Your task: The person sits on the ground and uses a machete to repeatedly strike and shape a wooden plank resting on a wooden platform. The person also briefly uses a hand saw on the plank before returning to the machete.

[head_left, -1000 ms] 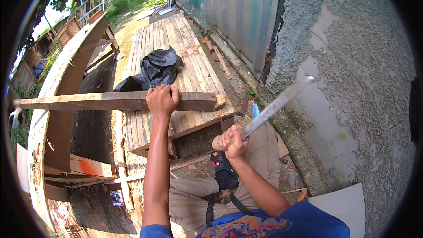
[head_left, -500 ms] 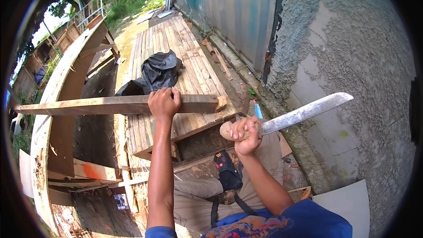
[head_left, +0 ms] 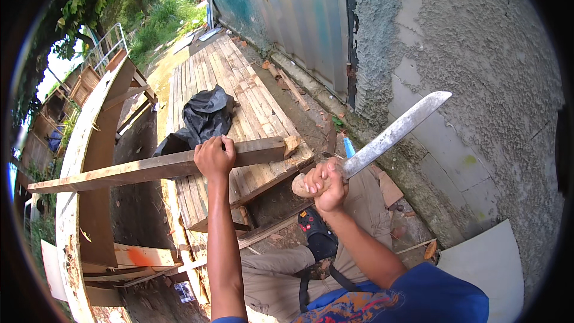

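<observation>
The machete (head_left: 397,133) has swung to a steeper upward slant than half a second ago. The right hand (head_left: 326,186) has its fingers wrapped fully round the pale handle (head_left: 300,186). The left hand (head_left: 214,157) curls its fingers over the squared wooden beam (head_left: 137,172) — near its chipped end, across the slatted bench (head_left: 257,107), beside crumpled black plastic sheeting (head_left: 207,113)

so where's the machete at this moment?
Head view, right of centre: the machete is in the right hand, its blade slanting up to the right, across the view of the rough grey wall.
</observation>
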The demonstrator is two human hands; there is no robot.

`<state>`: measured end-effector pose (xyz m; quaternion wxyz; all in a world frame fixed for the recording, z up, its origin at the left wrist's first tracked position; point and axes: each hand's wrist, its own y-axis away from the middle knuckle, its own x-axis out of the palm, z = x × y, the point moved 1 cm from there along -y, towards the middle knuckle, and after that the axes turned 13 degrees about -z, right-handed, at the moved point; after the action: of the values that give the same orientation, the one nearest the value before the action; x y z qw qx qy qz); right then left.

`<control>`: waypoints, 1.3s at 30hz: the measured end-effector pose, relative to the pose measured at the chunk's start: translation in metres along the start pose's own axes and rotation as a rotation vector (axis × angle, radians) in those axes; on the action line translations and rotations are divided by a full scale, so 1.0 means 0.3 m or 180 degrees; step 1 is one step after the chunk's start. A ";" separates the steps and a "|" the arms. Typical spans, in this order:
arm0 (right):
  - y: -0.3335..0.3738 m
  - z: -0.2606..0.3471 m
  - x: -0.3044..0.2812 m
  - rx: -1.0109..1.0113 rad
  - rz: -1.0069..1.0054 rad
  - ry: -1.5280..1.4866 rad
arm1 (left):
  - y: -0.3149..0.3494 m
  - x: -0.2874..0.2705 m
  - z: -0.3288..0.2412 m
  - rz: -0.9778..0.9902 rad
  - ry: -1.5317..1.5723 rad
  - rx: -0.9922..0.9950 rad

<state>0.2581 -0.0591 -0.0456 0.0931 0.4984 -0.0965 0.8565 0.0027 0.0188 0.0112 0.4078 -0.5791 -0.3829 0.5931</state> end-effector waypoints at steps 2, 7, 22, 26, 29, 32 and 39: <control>0.094 -0.184 -0.135 0.0656 -0.0459 0.0820 | -0.010 0.024 -0.043 -0.0036 0.0090 -0.0019; 0.139 -0.151 -0.110 0.2609 -0.0271 0.1201 | 0.001 0.001 0.009 0.0037 0.0043 0.0115; 0.147 -0.206 -0.120 0.2418 -0.0283 0.0991 | -0.013 0.014 0.003 0.0218 -0.0148 0.0187; 0.034 -0.022 0.000 0.1190 -0.0210 0.0030 | -0.001 0.006 0.010 0.0448 -0.0279 0.0120; 0.036 -0.001 0.013 0.0298 -0.0179 -0.0527 | -0.003 -0.003 0.013 0.0589 -0.0333 0.0094; 0.125 -0.199 -0.103 0.0884 -0.0566 0.1035 | -0.007 0.023 0.001 0.0518 -0.0287 0.0153; 0.139 -0.122 -0.001 0.0897 -0.0200 0.1841 | -0.003 0.000 0.049 0.0880 -0.0582 0.0104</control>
<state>0.2170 -0.0900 -0.0665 0.0731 0.2451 0.0689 0.9643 -0.0120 0.0195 0.0125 0.2952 -0.5632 -0.3255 0.6999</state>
